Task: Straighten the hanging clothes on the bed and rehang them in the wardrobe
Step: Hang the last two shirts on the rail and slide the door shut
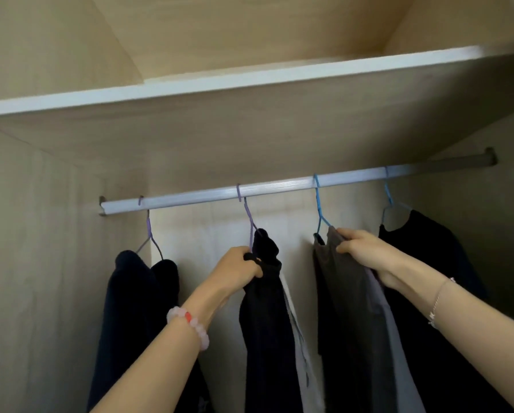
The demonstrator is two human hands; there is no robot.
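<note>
Several garments hang from the white wardrobe rail [279, 187]. My left hand [239, 271] grips the top of a dark garment [267, 323] on a purple hanger [246, 213], near the rail's middle. My right hand [366, 251] pinches the shoulder of a grey-brown garment [348, 308] on a blue hanger [318, 204]. At the far left a navy garment [130, 308] hangs on another purple hanger [149, 234]. A black top [434, 263] hangs at the far right on a blue hanger [388, 195]. The bed is out of view.
A wooden shelf [249, 81] with a white front edge runs close above the rail. The wardrobe's left side wall [41, 263] and back panel [208, 228] enclose the space. Gaps between the hangers show bare rail.
</note>
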